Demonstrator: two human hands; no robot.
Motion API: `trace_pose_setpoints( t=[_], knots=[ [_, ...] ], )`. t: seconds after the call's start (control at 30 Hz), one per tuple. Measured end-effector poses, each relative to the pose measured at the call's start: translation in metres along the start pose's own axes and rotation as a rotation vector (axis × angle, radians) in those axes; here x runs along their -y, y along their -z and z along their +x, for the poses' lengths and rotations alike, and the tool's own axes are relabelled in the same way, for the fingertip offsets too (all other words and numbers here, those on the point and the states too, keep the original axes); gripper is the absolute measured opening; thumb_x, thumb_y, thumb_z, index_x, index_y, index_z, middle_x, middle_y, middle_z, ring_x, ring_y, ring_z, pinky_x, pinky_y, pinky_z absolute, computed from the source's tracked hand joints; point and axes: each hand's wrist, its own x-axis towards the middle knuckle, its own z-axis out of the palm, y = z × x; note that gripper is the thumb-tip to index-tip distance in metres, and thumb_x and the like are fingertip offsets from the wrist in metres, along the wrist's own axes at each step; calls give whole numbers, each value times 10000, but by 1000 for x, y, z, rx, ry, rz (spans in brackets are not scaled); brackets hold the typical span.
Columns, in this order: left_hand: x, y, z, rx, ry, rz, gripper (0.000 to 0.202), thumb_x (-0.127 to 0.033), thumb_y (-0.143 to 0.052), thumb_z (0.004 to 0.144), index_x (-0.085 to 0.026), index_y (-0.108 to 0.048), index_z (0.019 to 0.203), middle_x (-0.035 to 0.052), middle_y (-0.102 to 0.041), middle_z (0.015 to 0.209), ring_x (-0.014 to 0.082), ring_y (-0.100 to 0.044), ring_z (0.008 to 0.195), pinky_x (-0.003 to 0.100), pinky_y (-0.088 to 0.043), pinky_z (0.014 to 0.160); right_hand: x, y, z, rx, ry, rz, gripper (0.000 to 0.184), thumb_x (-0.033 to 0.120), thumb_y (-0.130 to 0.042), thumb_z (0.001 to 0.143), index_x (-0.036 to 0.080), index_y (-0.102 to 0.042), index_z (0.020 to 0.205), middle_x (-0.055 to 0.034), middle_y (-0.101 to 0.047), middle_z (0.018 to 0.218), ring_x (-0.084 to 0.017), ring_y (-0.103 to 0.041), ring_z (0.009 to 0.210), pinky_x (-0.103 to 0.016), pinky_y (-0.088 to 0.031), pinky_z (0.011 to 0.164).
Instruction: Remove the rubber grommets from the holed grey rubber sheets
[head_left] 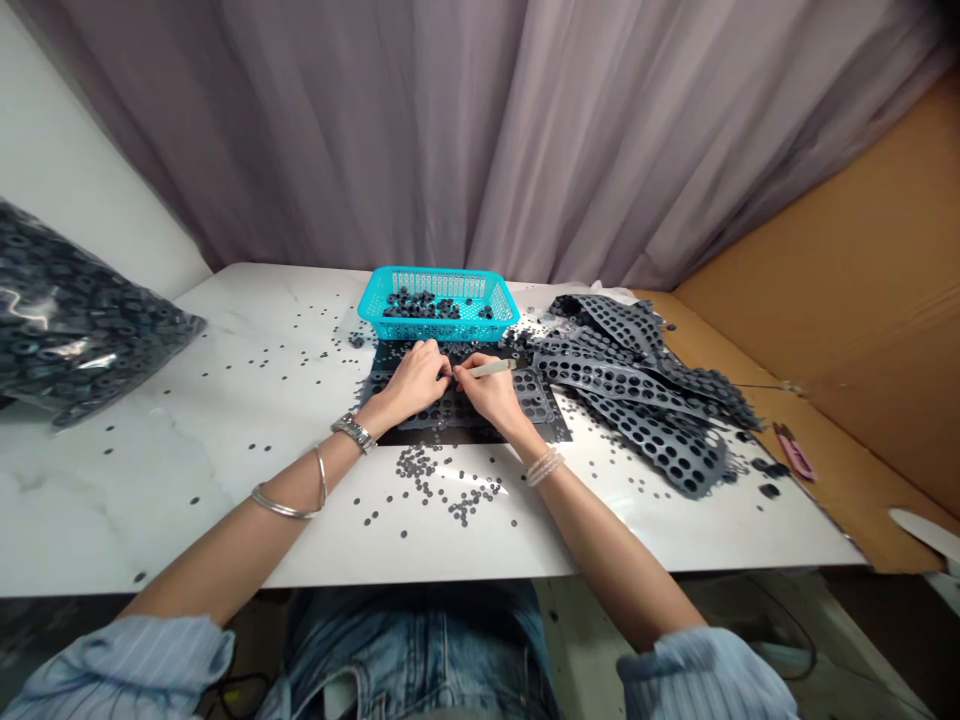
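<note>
My left hand [417,382] rests on a dark grey rubber sheet [534,396] with rows of round holes. Its fingers are curled and its fingertips meet close to those of my right hand; whatever they pinch is too small to make out. My right hand [492,392] is closed round a pale, slim pen-like tool [493,368], whose back end points right. The tool's tip is hidden by the fingers. Under the sheet lies a black mat [559,430]. Small dark discs [416,468] are scattered on the white table in front of the mat.
Behind the mat stands a turquoise basket [379,328] holding black rings [420,303]. Punched rubber sheets [637,385] are heaped at right, near a pink-handled cutter [795,452] on cardboard [847,480]. A clear bag of black rings [75,320] stands at left. A curtain [360,130] hangs behind.
</note>
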Motion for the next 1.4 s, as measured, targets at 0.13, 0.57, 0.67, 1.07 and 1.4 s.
trace_pose_setpoints(
  t=[0.13, 0.57, 0.67, 1.07, 1.4],
  knots=[
    [4, 12, 3, 45, 86, -297, 46, -190, -696, 736, -188, -732, 706, 51, -607, 792, 204, -544, 800, 332, -423, 785, -2, -1, 1, 5, -13, -28, 192, 299, -604, 809, 206, -613, 641, -23, -676, 608, -153, -565, 542, -243, -368, 523],
    [10, 31, 10, 0, 704, -1590, 120, -4, -650, 823, -85, -732, 857, 108, -660, 800, 42, -490, 541, 133, -337, 406, -9, 11, 7, -123, -140, 296, 239, 406, -611, 792, 197, -613, 677, -30, -683, 612, -162, -635, 595, -258, -507, 589],
    [7, 28, 9, 15, 739, -1679, 125, -48, -616, 878, -84, -702, 795, 123, -664, 823, 36, -488, 537, 119, -395, 421, -6, 12, 7, -117, -159, 334, 237, 407, -615, 786, 197, -608, 677, -29, -675, 609, -160, -628, 583, -254, -508, 563],
    [-2, 35, 7, -41, 791, -1761, 267, 63, -486, 788, -76, -633, 962, 179, -685, 969, 205, -707, 931, 232, -610, 719, -1, 11, 5, -98, -207, 419, 195, 363, -648, 769, 201, -599, 673, -19, -656, 581, -163, -638, 582, -263, -535, 575],
    [13, 27, 8, -47, 518, -1149, 107, -111, -627, 835, -114, -670, 737, 13, -503, 583, 71, -459, 499, 162, -273, 396, -5, -4, 4, 45, -84, 323, 198, 347, -629, 789, 190, -611, 669, -27, -686, 605, -156, -644, 580, -256, -503, 598]
  ],
)
